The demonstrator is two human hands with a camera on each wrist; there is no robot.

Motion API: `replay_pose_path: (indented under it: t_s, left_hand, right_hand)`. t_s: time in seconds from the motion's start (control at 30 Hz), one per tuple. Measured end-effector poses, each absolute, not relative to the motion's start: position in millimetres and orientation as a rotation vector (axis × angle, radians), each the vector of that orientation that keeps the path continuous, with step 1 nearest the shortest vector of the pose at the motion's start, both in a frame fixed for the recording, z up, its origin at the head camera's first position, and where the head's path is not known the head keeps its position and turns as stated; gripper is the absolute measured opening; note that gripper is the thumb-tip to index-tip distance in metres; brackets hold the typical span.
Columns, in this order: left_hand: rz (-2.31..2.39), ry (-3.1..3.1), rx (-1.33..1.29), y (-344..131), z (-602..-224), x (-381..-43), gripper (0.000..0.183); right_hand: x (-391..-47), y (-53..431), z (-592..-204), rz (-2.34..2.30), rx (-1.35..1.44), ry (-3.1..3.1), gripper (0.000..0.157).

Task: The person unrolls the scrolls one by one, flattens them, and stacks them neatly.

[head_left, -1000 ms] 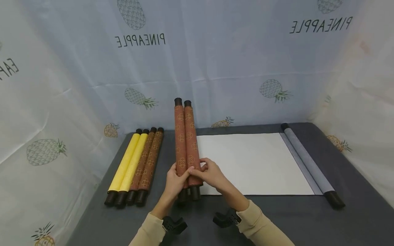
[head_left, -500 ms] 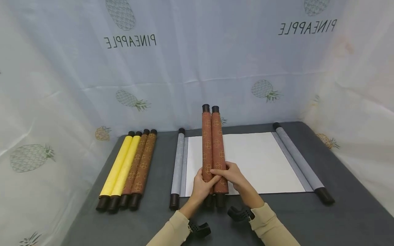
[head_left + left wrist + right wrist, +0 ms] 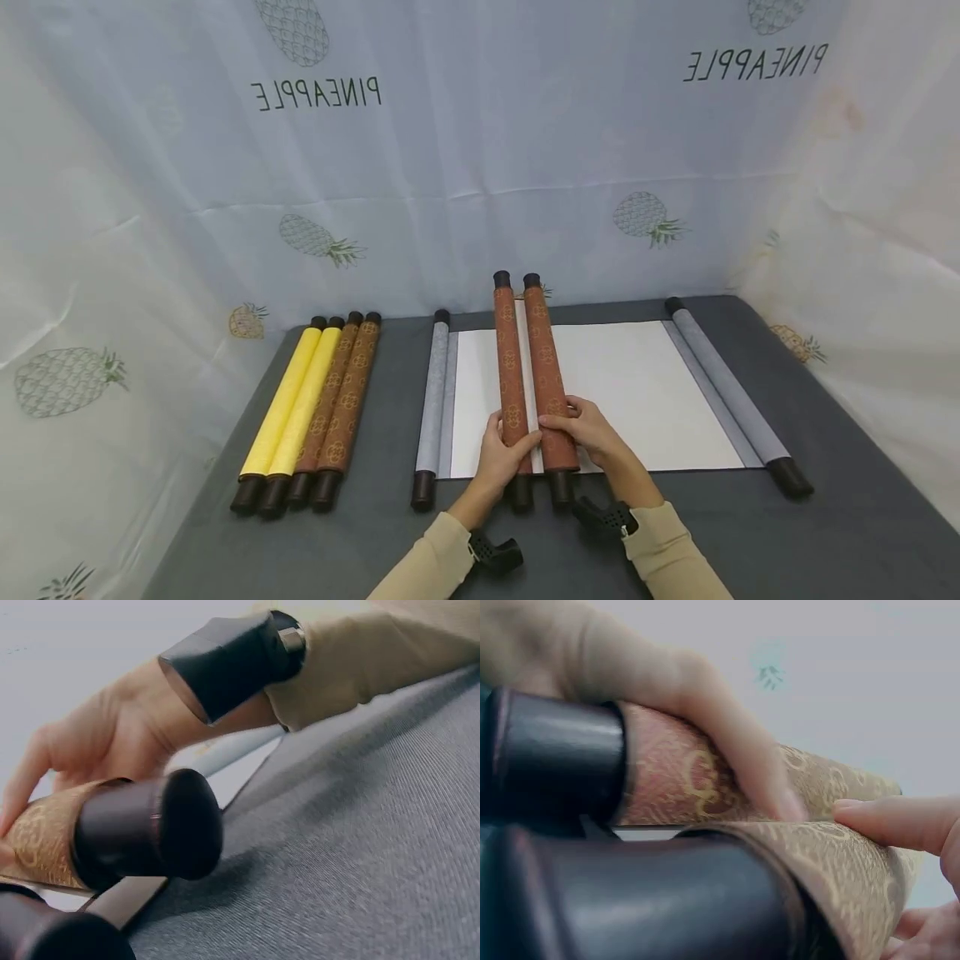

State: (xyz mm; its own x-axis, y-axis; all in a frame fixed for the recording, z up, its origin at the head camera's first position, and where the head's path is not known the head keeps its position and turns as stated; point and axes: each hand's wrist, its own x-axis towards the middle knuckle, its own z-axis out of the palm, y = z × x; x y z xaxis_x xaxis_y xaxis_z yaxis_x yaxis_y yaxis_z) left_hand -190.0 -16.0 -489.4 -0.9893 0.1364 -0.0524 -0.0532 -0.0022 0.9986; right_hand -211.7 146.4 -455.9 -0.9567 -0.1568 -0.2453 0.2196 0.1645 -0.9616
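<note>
A reddish-brown patterned scroll with two dark-capped rollers is held above the table in the head view. My left hand (image 3: 495, 462) grips its left roll (image 3: 510, 358) near the lower end, thumb across the front. Round the right roll (image 3: 549, 375) are the fingers of my right hand (image 3: 597, 433). A narrow white strip (image 3: 527, 358) shows between the rolls. In the left wrist view, a dark roller end (image 3: 150, 825) sticks out below my left hand. Both rolls lie close together in the right wrist view, with a thumb on each. Behind the scroll lies an opened grey-edged scroll (image 3: 630, 392) with white paper.
At the left of the dark table (image 3: 337, 558) lie two yellow scroll rolls (image 3: 281, 400) beside two brown patterned rolls (image 3: 351, 396). The opened scroll's grey rollers (image 3: 738, 383) bound its white sheet. A pineapple-print curtain (image 3: 480, 142) stands behind the table.
Both hands have carried the brown scroll rightward, over the opened grey scroll, and lowered it slightly. Its two rolls have moved apart, baring a white strip between them.
</note>
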Motion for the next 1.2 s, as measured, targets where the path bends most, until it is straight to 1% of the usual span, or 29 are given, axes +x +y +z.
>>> replay_pose_path:
  t_s: [0.1,0.3,0.43,0.53,0.63,0.67,0.73,0.9,0.97,1.2]
  left_hand:
    - [2.137,2.121,0.101,-18.7,-488.8,-191.3,0.065]
    - [2.127,2.133,0.079,-19.3,-475.6,-195.7,0.056]
    - [2.131,2.172,0.08,-14.2,-461.7,-203.3,0.054]
    - [2.147,2.212,0.076,-9.2,-454.8,-207.7,0.058]
    - [2.214,2.204,0.08,-4.9,-451.8,-208.7,0.063]
    - [2.237,2.2,0.08,-3.8,-451.4,-208.0,0.064]
    - [2.264,2.211,0.071,-2.5,-452.7,-206.2,0.065]
    - [2.247,2.348,-0.022,-3.9,-460.0,-204.0,0.065]
    - [2.247,2.378,-0.03,-4.8,-461.8,-205.3,0.064]
    - [2.237,2.36,0.039,-4.9,-460.9,-209.8,0.069]
  right_hand:
    - [-213.2,147.9,-455.1,-1.854,0.056,2.112,0.064]
    - [-217.4,143.6,-449.1,-1.904,0.132,2.07,0.055]
    - [-222.8,135.8,-439.8,-1.955,0.249,2.139,0.043]
    - [-226.4,130.4,-432.2,-1.997,0.361,2.216,0.028]
    - [-228.8,127.1,-427.8,-2.031,0.422,2.251,0.019]
    - [-229.0,126.3,-427.1,-2.032,0.426,2.254,0.019]
    - [-229.2,124.9,-427.4,-2.019,0.417,2.267,0.025]
    - [-229.2,122.0,-432.6,-1.95,0.33,2.315,0.053]
    - [-229.5,122.9,-434.3,-1.937,0.309,2.334,0.061]
    - [-230.6,133.4,-434.9,-1.874,0.325,2.381,0.066]
